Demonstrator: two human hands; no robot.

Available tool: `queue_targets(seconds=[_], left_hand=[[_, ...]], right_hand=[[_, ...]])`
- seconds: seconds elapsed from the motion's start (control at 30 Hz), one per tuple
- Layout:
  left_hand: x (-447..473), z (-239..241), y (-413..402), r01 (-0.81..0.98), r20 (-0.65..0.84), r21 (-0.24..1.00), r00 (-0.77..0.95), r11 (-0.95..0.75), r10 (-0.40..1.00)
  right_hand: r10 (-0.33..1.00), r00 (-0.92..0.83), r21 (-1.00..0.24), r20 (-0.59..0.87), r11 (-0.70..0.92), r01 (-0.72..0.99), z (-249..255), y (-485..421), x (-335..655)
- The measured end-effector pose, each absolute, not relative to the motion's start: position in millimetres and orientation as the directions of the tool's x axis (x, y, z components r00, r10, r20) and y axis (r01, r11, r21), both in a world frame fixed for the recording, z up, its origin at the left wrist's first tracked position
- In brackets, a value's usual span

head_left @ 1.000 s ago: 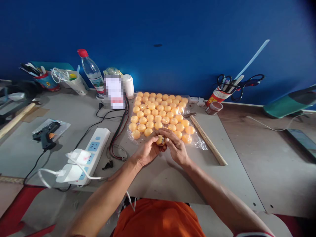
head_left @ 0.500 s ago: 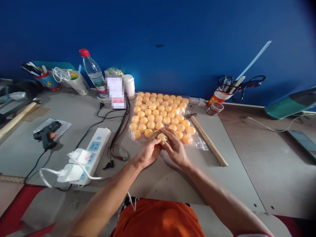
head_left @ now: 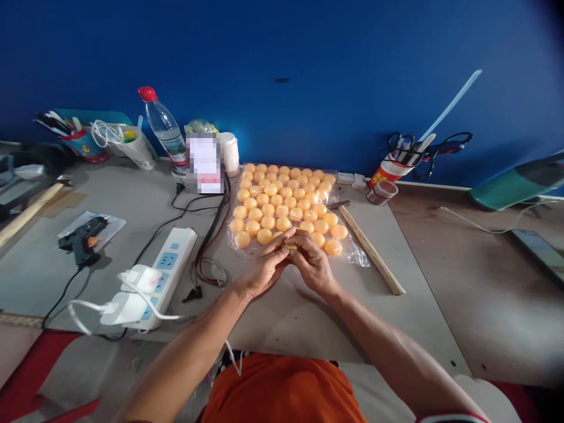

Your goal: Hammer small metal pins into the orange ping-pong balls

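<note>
My left hand (head_left: 267,267) and my right hand (head_left: 315,264) meet over the table, just in front of a clear plastic bag of orange balls (head_left: 276,200). Between their fingertips is a small yellowish round object (head_left: 291,247), pinched from both sides. Fingers and thumbs cover most of it, so its exact kind is hard to make out. The balls, like table tennis balls, lie in close rows under the plastic. To the right of the bag rests a hammer (head_left: 373,252) with a wooden handle.
A white power strip (head_left: 170,258) with plugged-in chargers and a glue gun (head_left: 86,238) lie left. Behind them stand a bottle (head_left: 170,135), a pen cup (head_left: 86,144) and a white jar (head_left: 230,154). Back right are a cup of scissors (head_left: 390,170) and a phone (head_left: 540,252).
My fingers have shifted around the yellowish object, which turned and is now more covered. Both hands stay together at the same spot. The view has moved slightly.
</note>
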State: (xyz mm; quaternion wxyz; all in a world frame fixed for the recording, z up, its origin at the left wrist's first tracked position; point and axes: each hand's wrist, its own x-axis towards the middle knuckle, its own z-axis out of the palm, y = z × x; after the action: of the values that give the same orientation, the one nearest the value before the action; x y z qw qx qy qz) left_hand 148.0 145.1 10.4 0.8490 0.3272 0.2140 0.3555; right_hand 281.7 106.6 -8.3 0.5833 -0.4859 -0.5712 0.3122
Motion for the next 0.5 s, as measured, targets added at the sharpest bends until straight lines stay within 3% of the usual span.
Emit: queue_targets(seconds=[0.17,0.33,0.5], left_hand=[[148.7,6.8,147.5,-0.436,-0.138,0.724,0.668,0.535,0.731],[144.7,13.5,150.1,-0.421,-0.141,0.713,0.696,0.560,0.704],[141.7,16.1,151.9,-0.414,-0.168,0.724,0.670,0.552,0.723]], right_hand=[[0.943,0.224,-0.967,0.245,0.255,-0.018,-8.7,107.6,285.0],[0.894,0.332,-0.936,0.301,0.344,-0.077,-7.5,109.6,299.5],[0.767,0.540,-0.937,0.347,0.311,0.160,-3.8,113.7,317.4]])
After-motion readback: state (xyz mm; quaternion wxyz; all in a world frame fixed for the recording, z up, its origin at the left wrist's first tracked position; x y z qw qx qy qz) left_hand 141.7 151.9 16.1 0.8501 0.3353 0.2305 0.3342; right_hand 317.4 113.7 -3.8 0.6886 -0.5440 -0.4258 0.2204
